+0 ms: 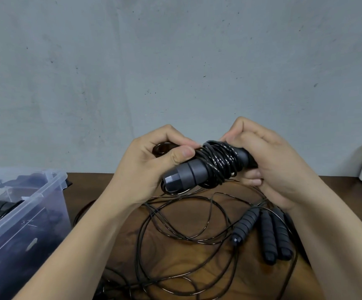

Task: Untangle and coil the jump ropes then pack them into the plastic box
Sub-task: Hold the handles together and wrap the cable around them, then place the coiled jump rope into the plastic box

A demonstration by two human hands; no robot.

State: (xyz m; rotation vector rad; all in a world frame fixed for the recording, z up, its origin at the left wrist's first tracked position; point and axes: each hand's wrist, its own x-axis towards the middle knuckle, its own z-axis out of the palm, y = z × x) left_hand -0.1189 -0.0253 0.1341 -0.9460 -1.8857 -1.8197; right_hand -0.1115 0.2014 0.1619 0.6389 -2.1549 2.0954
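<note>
Black wound jump rope [213, 167], ends gripped by curled fingers [182, 153]: left hand [147, 169], right hand [273, 165].

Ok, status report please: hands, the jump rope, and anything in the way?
Left hand and right hand both grip the wound jump rope, above the table. Plastic box open at left. Tangled ropes lie on table, none blocking the box.

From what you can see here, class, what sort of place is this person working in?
Probably a plain workroom or storage area: a bare grey concrete wall, a dark wooden table and a clear plastic box holding packed jump ropes.
</note>
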